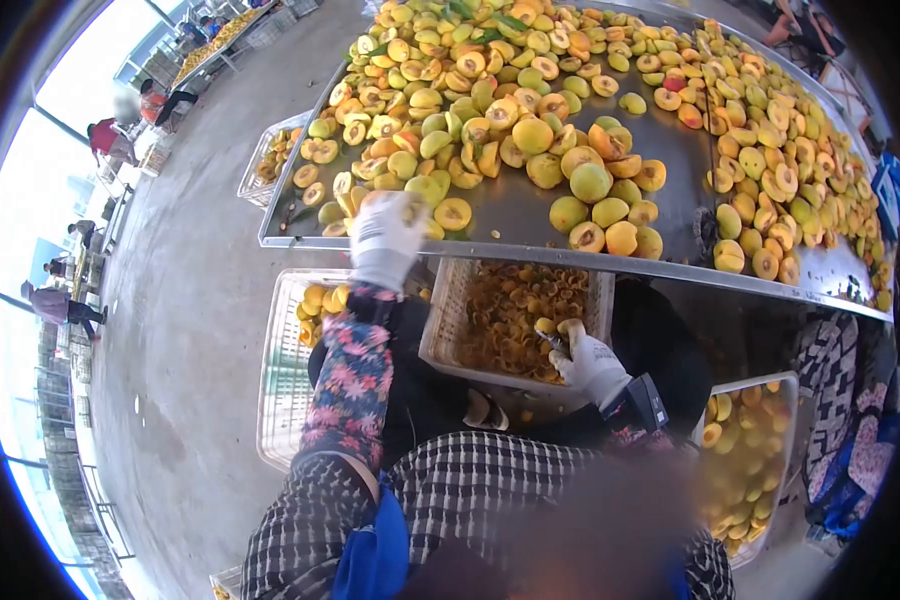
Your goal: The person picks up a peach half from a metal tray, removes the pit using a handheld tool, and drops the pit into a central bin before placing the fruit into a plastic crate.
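Observation:
My left hand (pixel 385 240), in a white glove, reaches over the metal table's front edge into the halved yellow peaches (pixel 453 214). Its fingers overlap the fruit at the near left of the pile, and I cannot tell whether they grip a piece. Lower down, my right hand (pixel 595 368), gloved too, is closed around a small metal hand tool (pixel 552 340). It is held over the right side of a white crate (pixel 440 335) full of brownish-orange pit pieces and scraps.
The metal table (pixel 675 165) carries heaps of halved peaches. A white crate (pixel 275 375) with some fruit stands at left, and a fuller crate (pixel 792 440) at right. Another crate (pixel 260 170) sits by the table's left end. Several people work far left; a person (pixel 815 30) sits beyond the table.

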### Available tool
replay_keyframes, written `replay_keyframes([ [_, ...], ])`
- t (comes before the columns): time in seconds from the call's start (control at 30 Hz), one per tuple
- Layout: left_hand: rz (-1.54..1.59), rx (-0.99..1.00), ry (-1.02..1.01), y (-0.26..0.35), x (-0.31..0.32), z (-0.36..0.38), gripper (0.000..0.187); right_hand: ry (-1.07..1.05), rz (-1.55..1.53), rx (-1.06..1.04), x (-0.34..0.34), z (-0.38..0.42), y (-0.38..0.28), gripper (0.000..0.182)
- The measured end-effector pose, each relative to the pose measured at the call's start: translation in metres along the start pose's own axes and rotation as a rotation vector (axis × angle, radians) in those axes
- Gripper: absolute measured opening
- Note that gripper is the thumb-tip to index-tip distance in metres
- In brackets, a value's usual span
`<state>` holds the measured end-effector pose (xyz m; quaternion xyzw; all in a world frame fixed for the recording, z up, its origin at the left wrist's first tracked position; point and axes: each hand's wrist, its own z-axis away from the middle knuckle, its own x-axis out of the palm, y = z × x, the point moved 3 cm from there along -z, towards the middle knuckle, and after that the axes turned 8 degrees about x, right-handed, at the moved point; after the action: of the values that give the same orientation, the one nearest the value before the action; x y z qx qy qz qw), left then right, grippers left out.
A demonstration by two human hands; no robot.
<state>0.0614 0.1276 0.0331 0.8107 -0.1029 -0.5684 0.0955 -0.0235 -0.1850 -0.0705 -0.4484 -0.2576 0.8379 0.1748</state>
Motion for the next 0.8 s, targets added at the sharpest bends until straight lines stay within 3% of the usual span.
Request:
replay_keyframes([
  [0.13, -0.286, 0.208, -0.178, 0.022, 0.058, -0.03, 0.024, 0.009, -0.011, -0.047, 0.004, 0.0, 0.003, 0.045],
  [0.23, -0.514, 0.226, -0.278, 0.031, 0.074, -0.047, 0.023, -0.016, -0.017, -0.075, -0.001, 0.004, -0.002, 0.044],
  [0.27, -0.537, 0.212, -0.413, 0.031, 0.076, -0.05, 0.024, -0.022, -0.018, -0.103, -0.002, 0.004, -0.004, 0.044],
  [0.37, -0.515, 0.418, -0.345, 0.029, 0.063, -0.05, 0.031, 0.057, -0.073, -0.126, -0.002, 0.006, -0.002, 0.046],
  [0.47, -0.281, 0.556, -0.151, 0.025, 0.055, -0.036, 0.031, 0.059, -0.193, -0.001, -0.007, 0.008, -0.008, 0.046],
  [0.57, 0.247, 0.141, -0.222, 0.025, 0.047, -0.024, 0.027, 0.144, -0.466, -0.215, 0.003, -0.004, -0.004, 0.045],
  [0.7, 1.894, -0.397, 0.201, 0.055, 0.039, -0.001, 0.019, 0.26, -0.503, -0.448, -0.026, 0.013, -0.052, 0.037],
  [0.8, 2.158, -0.487, 0.084, 0.079, 0.041, 0.017, 0.025, 0.357, -0.436, -0.565, -0.045, 0.019, -0.091, 0.031],
])
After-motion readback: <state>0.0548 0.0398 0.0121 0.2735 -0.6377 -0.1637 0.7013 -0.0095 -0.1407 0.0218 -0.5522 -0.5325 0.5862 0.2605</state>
